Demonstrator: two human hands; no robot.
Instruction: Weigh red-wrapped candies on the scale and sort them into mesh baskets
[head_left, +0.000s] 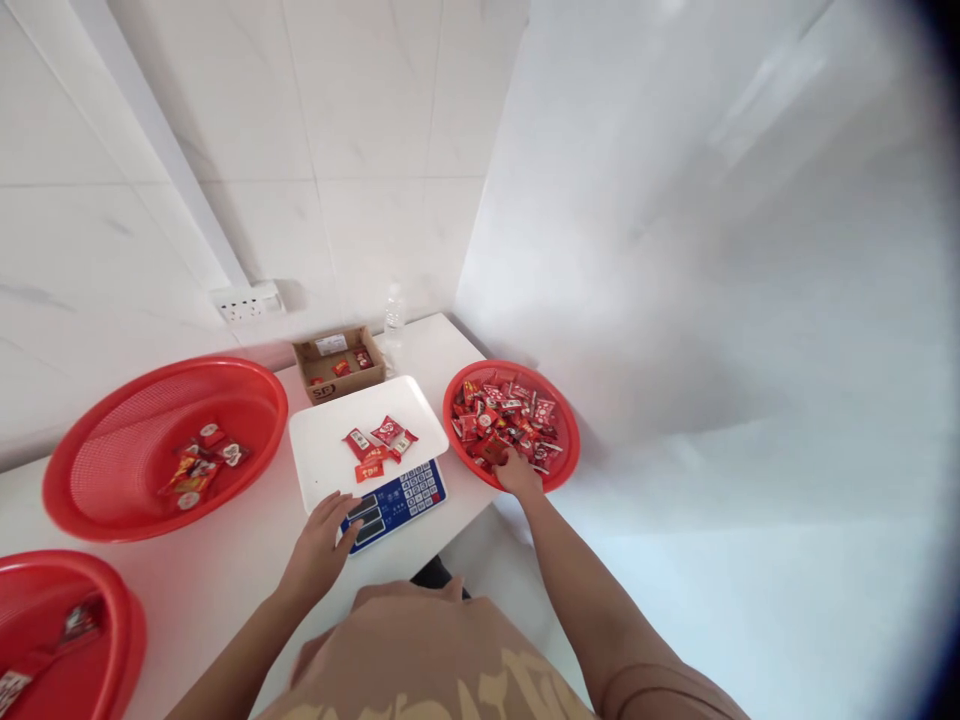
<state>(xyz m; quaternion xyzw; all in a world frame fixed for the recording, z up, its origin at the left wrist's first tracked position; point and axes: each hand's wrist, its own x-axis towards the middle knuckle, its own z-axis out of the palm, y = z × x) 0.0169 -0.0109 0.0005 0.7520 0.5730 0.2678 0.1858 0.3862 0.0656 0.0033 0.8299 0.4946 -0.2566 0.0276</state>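
Note:
My left hand (324,540) rests at the front left edge of the blue and white scale (397,510), fingers apart and holding nothing. Several small red packets (379,446) lie on the scale's white tray (322,430). To the right, my right hand (516,474) reaches over the near rim of a red basket (573,450) full of red packets (510,410). Its fingers are closed at a reddish-brown packet (493,449) among the others.
A cardboard box (341,386) with a few packets and a clear bottle (394,312) stand behind the scale. On the left are two more red baskets (82,440), (124,620) with packets inside. A wall socket (247,302) is above; a white wall (637,300) rises at right.

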